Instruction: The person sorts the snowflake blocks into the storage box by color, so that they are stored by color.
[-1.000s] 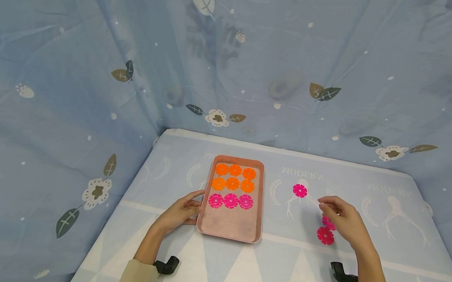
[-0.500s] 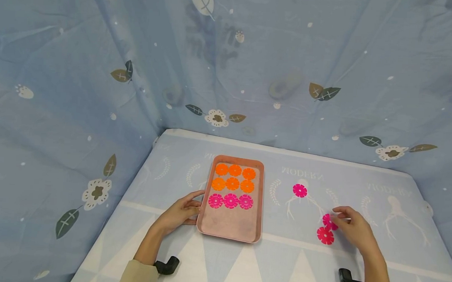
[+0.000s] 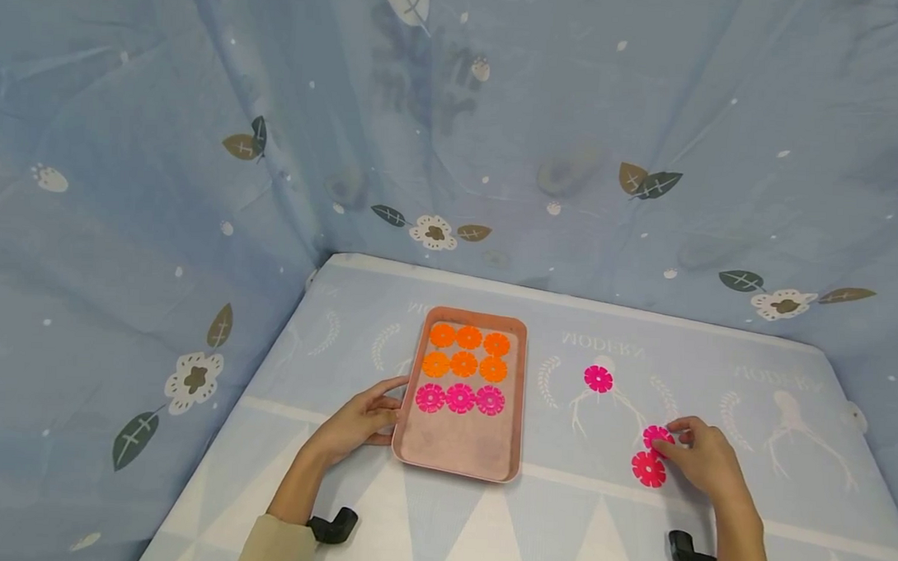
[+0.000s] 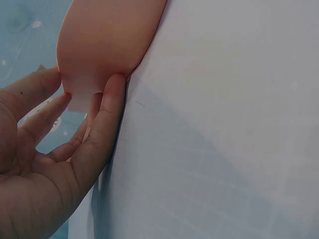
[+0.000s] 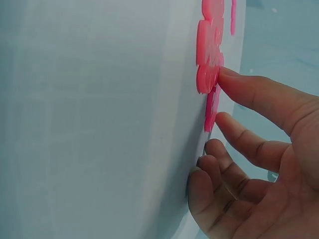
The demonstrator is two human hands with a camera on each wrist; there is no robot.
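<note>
My left hand (image 3: 358, 422) rests beside the pink tray (image 3: 454, 454), its fingertips touching the tray's left side wall (image 4: 107, 45). Inside lie two rows of orange notched discs (image 3: 464, 364) and one row of three pink notched discs (image 3: 460, 398). Over to the right, my right hand (image 3: 706, 459) reaches down onto a pink notched disc (image 3: 655, 435) flat on the table. Its thumb (image 5: 244, 87) touches the disc's face, and the index fingertip is close to the edge. A redder pink disc (image 3: 649, 469) lies against that one, nearer to me.
A single pink disc (image 3: 598, 379) lies apart on the table, between tray and right hand. The patterned cloth (image 3: 560, 515) covers the tabletop. Blue printed curtains (image 3: 543, 135) close off the back and left side.
My right hand has moved right and down to the pair of pink discs, and its thumb now lies on one. My left hand and the tray have stayed in place.
</note>
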